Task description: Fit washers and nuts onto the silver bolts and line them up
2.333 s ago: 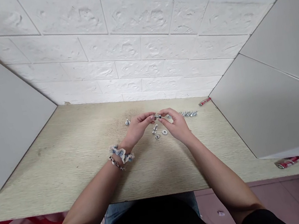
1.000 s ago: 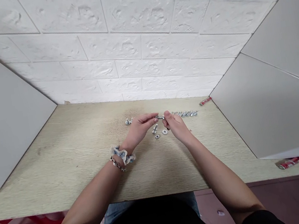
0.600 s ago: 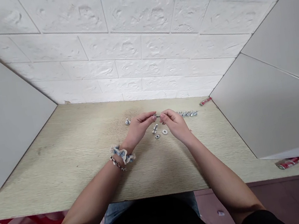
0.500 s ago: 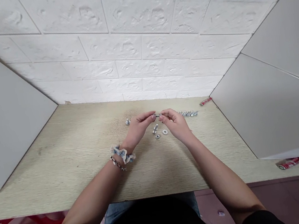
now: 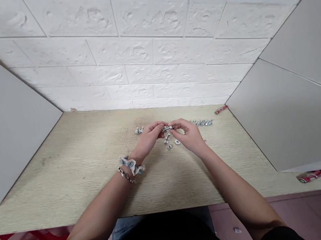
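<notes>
A small silvery bolt [image 5: 167,128] is held level above the table, between the fingertips of both hands. My left hand [image 5: 149,139] is closed on its left end, thumb and fingers pinched together. At the other end, the thumb and fingers of my right hand [image 5: 192,136] close round the tip; whether a nut sits there is too small to tell. Just below lie another bolt [image 5: 167,138], a hex nut [image 5: 169,147] and a flat washer [image 5: 177,142], partly beside my right thumb.
Several bolts [image 5: 203,122] lie in a row right of my right hand. More hardware [image 5: 138,131] sits left of my left hand. A red battery [image 5: 221,109] is by the right panel, another red cylinder [image 5: 311,176] near the front edge. A white brick-patterned wall [image 5: 153,72] closes the back.
The bolt has turned and shows more between the hands. My right fingers have shifted slightly at its end. The loose parts below have stayed put.
</notes>
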